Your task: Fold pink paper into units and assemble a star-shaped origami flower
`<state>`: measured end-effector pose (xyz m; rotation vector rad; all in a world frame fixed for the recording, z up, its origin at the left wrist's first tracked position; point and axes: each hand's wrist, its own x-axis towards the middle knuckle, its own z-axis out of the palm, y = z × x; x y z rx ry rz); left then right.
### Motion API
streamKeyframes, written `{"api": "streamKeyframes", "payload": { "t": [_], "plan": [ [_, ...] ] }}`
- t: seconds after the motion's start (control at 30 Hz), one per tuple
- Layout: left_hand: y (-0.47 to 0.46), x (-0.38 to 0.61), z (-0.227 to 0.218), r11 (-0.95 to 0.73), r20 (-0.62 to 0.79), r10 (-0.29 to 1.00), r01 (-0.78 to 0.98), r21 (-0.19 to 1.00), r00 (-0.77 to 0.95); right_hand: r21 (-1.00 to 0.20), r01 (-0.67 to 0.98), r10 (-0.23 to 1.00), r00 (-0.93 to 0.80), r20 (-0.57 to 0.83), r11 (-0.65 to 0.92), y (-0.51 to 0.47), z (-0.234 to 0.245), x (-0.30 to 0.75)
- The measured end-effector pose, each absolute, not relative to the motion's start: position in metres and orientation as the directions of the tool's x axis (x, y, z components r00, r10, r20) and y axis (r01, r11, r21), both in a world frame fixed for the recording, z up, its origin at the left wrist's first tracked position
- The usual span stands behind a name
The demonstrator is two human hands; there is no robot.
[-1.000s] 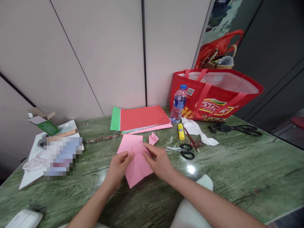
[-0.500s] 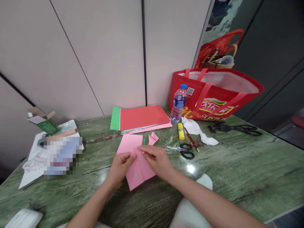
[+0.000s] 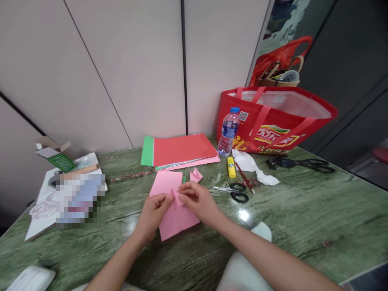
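Observation:
Between my two hands is a creased sheet of pink paper (image 3: 177, 224), its upper part pinched into a small raised fold. My left hand (image 3: 156, 208) grips the fold from the left with thumb and fingers pressed together. From the right, my right hand (image 3: 198, 201) pinches the paper near the same fold, its fingers bent. Another pink sheet (image 3: 166, 182) lies flat just beyond my hands. Right of that sheet sits a small folded pink paper piece (image 3: 196, 175). A bit of green (image 3: 184, 179) shows beside the flat sheet, mostly hidden.
Behind lies a stack of coloured paper (image 3: 184, 149). To the right are scissors (image 3: 238, 192), a yellow glue stick (image 3: 231, 167), a red pencil (image 3: 245, 178), tissue (image 3: 254, 166), a water bottle (image 3: 228, 133), a red bag (image 3: 273, 121) and black scissors (image 3: 315, 165). A small box (image 3: 62, 159) stands left.
My right hand's fingers have shifted slightly and bent more at the fold. The paper's top now stands up in a small peak, and its lower edge has swung a little left.

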<state>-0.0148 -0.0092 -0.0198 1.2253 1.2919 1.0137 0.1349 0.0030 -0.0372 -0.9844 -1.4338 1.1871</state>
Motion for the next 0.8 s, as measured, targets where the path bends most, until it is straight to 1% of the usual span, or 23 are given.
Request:
{"api": "streamKeyframes", "payload": {
  "t": [0.1, 0.2, 0.3, 0.4, 0.5, 0.57, 0.63, 0.73, 0.8],
  "plan": [
    [-0.0080, -0.0172, -0.0219, 0.119, -0.135, 0.984, 0.133, 0.984, 0.118, -0.994, -0.094, 0.980, -0.188, 0.070, 0.053, 0.0067, -0.0401, 0.1355],
    [-0.0078, -0.0183, -0.0229, 0.122, -0.141, 0.979, 0.134, 0.983, 0.148, -0.987, -0.150, 0.965, -0.261, -0.018, -0.059, 0.0064, -0.0394, 0.1371],
    [-0.0074, -0.0191, -0.0240, 0.129, -0.150, 0.981, 0.164, 0.978, 0.124, -0.971, -0.217, 0.960, -0.278, -0.039, -0.102, 0.0051, -0.0365, 0.1376],
    [-0.0063, -0.0198, -0.0251, 0.132, -0.149, 0.986, 0.187, 0.973, 0.077, -0.965, -0.258, 0.980, -0.201, 0.012, -0.041, 0.0058, -0.0342, 0.1378],
    [-0.0060, -0.0197, -0.0252, 0.165, -0.180, 0.980, 0.154, 0.974, 0.087, -0.972, -0.234, 0.975, -0.212, 0.062, 0.012, 0.0073, -0.0348, 0.1386],
    [-0.0064, -0.0192, -0.0249, 0.186, -0.199, 0.975, 0.131, 0.974, 0.097, -0.985, -0.153, 0.968, -0.226, 0.108, 0.074, 0.0077, -0.0371, 0.1391],
    [-0.0072, -0.0186, -0.0243, 0.195, -0.206, 0.973, 0.114, 0.974, 0.101, -0.984, -0.031, 0.964, -0.198, 0.180, 0.177, 0.0076, -0.0401, 0.1391],
    [-0.0081, -0.0179, -0.0236, 0.212, -0.219, 0.970, 0.082, 0.974, 0.102, -0.923, 0.140, 0.927, -0.170, 0.334, 0.358, 0.0065, -0.0428, 0.1388],
    [-0.0084, -0.0177, -0.0233, 0.219, -0.224, 0.970, 0.061, 0.974, 0.096, -0.863, 0.194, 0.880, -0.198, 0.432, 0.467, 0.0053, -0.0423, 0.1389]
  ]
}}
